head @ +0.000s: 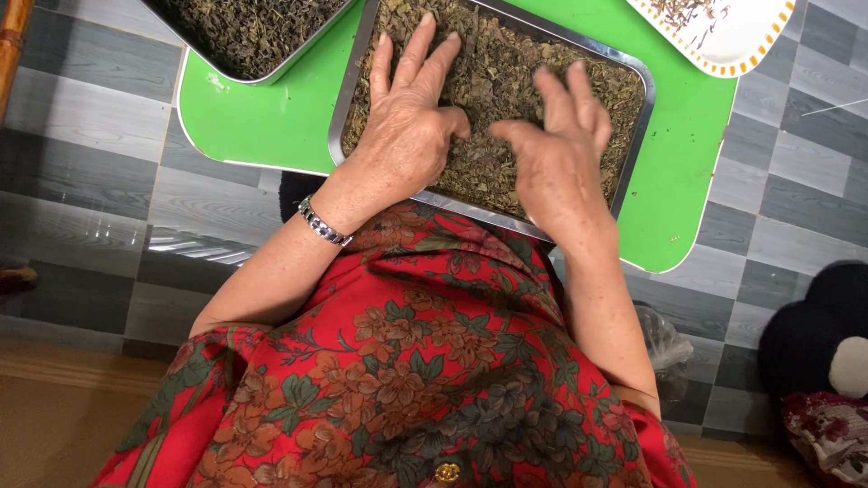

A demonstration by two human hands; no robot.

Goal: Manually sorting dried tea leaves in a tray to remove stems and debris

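Red floral lap nearest; our left hand (407, 136) spread flat on leaves (497, 81), right hand (556, 149) loosely curled beside it, tray (633, 145) ahead.

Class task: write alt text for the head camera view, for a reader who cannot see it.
Two bare hands, left hand and right hand, press flat into dried green-brown leaves filling a rectangular metal tray on a bright green table above a grey tiled floor.

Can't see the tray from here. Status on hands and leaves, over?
Left hand flat, fingers spread on dried leaves. Right hand resting on them too, fingers bent. Leaves fill the metal tray on the green table. Nothing over the hands.
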